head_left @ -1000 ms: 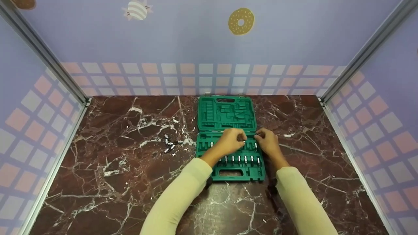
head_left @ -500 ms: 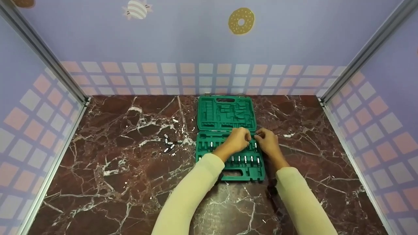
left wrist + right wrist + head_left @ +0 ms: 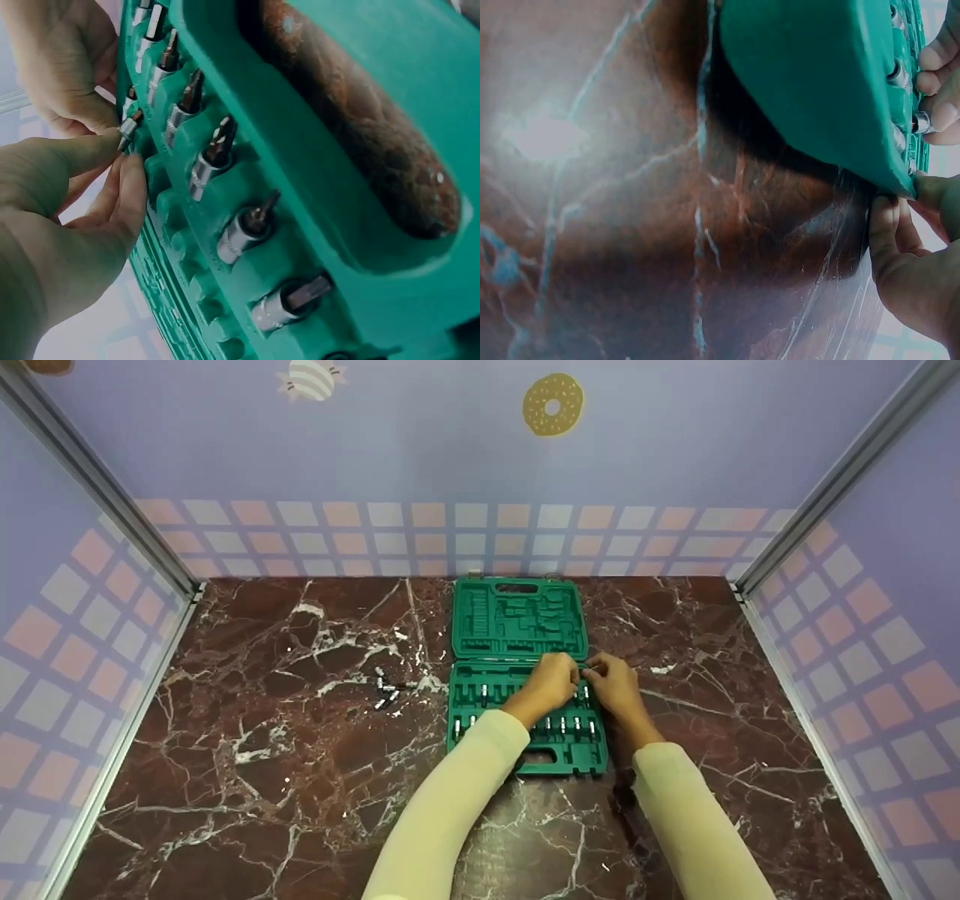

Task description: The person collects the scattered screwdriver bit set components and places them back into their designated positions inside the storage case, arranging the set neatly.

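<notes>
A green plastic socket case (image 3: 517, 622) lies unfolded on the marbled table. My left hand (image 3: 550, 681) is over the upper row of its lower half. Between thumb and fingertips it pinches a short silver bit socket (image 3: 129, 130), held right at the moulded slots. My right hand (image 3: 616, 684) is at the case's right side near the hinge. In the right wrist view, its thumb and fingers (image 3: 885, 229) grip the case's edge from above and below. Several other bit sockets (image 3: 244, 234) sit in the front row, tips toward the handle cutout.
Several loose bit sockets (image 3: 386, 690) lie in a small cluster on the table left of the case. The case lid (image 3: 480, 645) lies flat toward the patterned back wall (image 3: 360, 450). Side walls (image 3: 862, 660) stand at left and right.
My left hand has moved right along the upper row with the bit socket, closer to the right hand. More of the case's left slots now show. The right hand has stayed at the edge.
</notes>
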Available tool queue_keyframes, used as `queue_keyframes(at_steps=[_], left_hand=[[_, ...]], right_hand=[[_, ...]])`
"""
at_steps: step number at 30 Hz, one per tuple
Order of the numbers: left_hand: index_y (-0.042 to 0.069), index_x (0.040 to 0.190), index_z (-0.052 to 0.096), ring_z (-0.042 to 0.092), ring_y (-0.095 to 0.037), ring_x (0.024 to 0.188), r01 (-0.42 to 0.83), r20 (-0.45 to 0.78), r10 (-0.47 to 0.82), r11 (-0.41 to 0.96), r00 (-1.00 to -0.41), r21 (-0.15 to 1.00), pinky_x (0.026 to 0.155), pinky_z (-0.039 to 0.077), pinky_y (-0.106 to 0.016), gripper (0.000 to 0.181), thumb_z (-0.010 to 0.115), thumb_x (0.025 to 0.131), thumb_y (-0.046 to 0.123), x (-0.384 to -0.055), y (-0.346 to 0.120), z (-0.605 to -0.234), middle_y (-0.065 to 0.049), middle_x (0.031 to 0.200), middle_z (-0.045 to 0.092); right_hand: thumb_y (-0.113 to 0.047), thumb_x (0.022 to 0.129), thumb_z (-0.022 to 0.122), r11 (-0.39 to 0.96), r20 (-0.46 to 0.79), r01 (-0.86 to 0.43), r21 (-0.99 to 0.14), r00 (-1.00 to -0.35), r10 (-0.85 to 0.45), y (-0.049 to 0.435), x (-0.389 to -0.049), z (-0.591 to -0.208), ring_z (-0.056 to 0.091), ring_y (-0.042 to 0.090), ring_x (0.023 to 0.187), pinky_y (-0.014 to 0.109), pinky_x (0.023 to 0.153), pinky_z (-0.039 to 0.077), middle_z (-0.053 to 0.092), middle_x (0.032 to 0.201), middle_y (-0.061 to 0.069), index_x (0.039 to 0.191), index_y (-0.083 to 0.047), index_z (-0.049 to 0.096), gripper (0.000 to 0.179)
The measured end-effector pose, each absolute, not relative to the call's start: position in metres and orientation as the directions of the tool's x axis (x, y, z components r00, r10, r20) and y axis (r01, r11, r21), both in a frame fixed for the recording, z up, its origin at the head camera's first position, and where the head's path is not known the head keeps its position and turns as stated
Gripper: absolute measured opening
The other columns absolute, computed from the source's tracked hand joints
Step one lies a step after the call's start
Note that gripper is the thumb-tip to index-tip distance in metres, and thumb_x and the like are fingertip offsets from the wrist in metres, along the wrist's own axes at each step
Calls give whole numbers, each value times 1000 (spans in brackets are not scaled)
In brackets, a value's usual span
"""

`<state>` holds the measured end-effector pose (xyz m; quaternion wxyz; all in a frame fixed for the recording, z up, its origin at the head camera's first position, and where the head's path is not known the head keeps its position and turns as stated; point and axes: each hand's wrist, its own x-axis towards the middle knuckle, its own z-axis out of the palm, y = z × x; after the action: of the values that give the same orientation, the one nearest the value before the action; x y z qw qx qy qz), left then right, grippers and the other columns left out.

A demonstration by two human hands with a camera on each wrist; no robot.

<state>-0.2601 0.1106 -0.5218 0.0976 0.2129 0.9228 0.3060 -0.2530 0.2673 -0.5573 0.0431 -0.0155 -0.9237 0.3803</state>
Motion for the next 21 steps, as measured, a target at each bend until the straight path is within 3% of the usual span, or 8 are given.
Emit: queue_keyframes(at_steps=[5,10,16,21], left_hand=[[9,99,79,68,-19,103,255,-99,382,766,-919,590,82,59,-32,6,74,95,11,-260,114,-523,-5,110,73],[11,107,76,65,-21,111,190,-139,320,804,-937,564,89,58,-33,17,80,91,16,-259,115,-523,-5,116,69],[10,94,75,65,-20,101,161,-121,274,809,-954,565,81,58,-33,8,81,89,11,-259,118,-522,-5,106,68],[12,86,72,66,-22,101,138,-97,229,819,-969,557,76,58,-34,7,75,92,8,-257,122,-522,-5,103,67]], right_hand=[[-8,98,68,709,73,-8,-705,-995,62,268,-252,-557,70,42,90,56,81,55,75,99,25,108,3,71,16],[-8,98,68,702,66,-6,-712,-996,59,266,-252,-557,70,42,91,55,82,55,75,100,26,108,3,71,16],[-7,97,68,703,70,-6,-711,-996,62,266,-251,-557,70,42,93,56,84,55,75,102,26,110,4,71,17],[-7,98,67,711,73,-13,-703,-996,54,266,-252,-557,70,43,93,57,83,55,74,102,27,110,4,70,17]])
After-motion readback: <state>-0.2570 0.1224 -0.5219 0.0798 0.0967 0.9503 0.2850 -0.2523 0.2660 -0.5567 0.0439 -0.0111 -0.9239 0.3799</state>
